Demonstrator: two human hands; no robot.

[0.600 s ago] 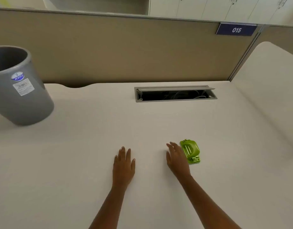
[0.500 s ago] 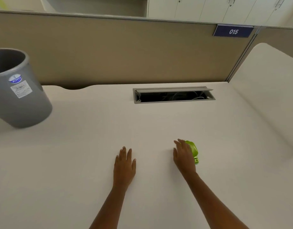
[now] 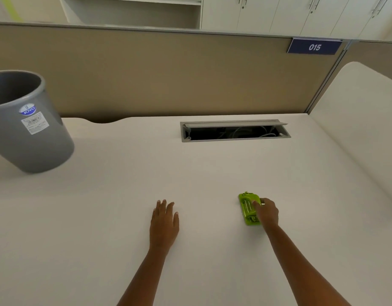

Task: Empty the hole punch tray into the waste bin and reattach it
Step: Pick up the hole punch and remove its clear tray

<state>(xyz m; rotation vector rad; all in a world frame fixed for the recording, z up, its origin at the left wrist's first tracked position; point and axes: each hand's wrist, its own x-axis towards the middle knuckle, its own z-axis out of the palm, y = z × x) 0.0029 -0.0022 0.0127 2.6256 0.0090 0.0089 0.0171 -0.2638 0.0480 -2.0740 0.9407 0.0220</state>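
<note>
Office cubicle, pale desk (image 3: pixel 212 173). Green hole punch (image 3: pixel 248 208) near front right, right hand (image 3: pixel 266 212) closing on its right side; firm grip cannot be confirmed. Left hand (image 3: pixel 164 224) flat, spread, empty. Waste bin (image 3: pixel 24 129) far left. Tray not yet detached; emptying and reattaching outstanding.

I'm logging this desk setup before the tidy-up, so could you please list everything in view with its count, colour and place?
hole punch: 1, lime green, on the desk near the front, right of centre, under the right hand's fingers
waste bin: 1, grey with a blue and white label, on the desk at far left
cable hatch: 1, grey, lid open, set into the desk near the back
desk: 1, off-white
partition: 1, tan, behind the desk
number sign: 1, dark blue, reads 015, upper right of the partition
cabinets: several, white, behind the partition
left hand: 1, flat on the desk
right hand: 1, on the hole punch
</note>
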